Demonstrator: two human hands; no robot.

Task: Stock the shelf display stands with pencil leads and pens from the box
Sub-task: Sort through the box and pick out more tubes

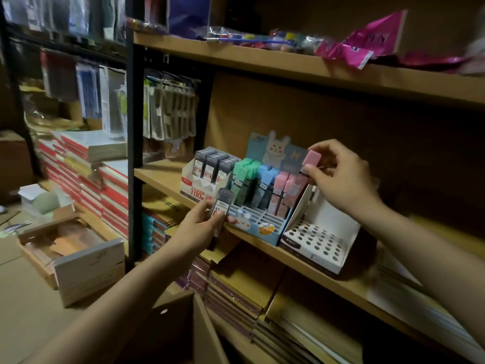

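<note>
My left hand (200, 224) grips a grey pencil lead case (222, 206) just in front of the middle shelf edge. My right hand (338, 174) pinches a pink-capped lead case (311, 160) above the right end of the blue bunny display stand (258, 224). That stand holds green, blue and pink lead cases (265, 185) in its back rows. Left of it a white and red stand (199, 187) carries grey lead cases (214, 166). To the right sits a white pen stand (317, 237) with round holes, and none of the holes I can see holds a pen.
The wooden middle shelf (162, 177) runs from left to lower right. Stacked notebooks (231, 292) fill the shelf below. The upper shelf (288, 64) holds pink packets. Red and white book stacks (105, 185) and an open cardboard box (65, 245) stand at the left.
</note>
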